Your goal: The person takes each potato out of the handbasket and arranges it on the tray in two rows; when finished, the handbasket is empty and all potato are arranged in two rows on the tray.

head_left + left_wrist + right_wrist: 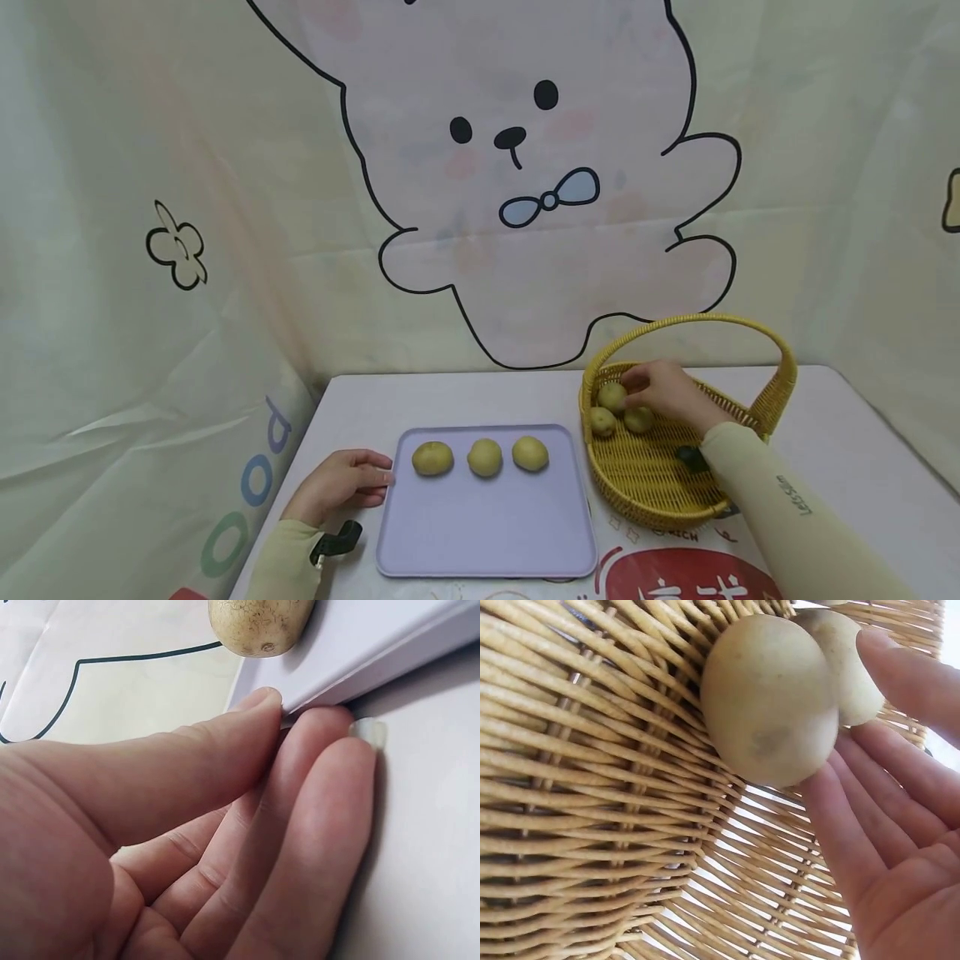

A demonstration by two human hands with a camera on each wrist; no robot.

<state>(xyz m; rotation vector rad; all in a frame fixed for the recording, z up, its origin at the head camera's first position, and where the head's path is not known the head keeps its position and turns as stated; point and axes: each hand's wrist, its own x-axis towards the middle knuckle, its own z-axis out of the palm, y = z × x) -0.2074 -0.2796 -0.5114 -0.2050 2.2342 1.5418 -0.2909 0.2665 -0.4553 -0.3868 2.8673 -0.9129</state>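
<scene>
Holding right fingers (855,832) nearly straight, with thumb (907,675) opposed, around a pale yellow-brown, oval potato (851,682); not able to tell pinching from mere touching. Having a second pale oval potato (769,705) right beside it, nearer in the wrist view; likely risking knocking that one, because of the tight gap. Probably risking a slip as well, relying on straight fingers against smooth curved skin.

Resting left hand (337,483) at the left rim of a lilac, rectangular, shallow tray (487,529), touching with fingertips (322,724); not able to tell whether pinching the rim or only leaning on it. Possibly risking shoving or tipping the tray by pressing too hard.

Counting three potatoes (602,421) clustered at the far left end of a yellow, oval, woven-wicker basket (660,475), with right hand (667,392) inside, below the tall arched handle (701,319). Likely risking snagging rim or handle with the cream sleeve (795,500) or black wrist mount (692,458), dragging the basket along.

Seeing three more potatoes (484,458) in a row along the tray's far side, not touching each other; expecting rolling and bumping if jolting the tray, owing to rounded undersides on a flat floor. Using a white table (825,467) under both.
</scene>
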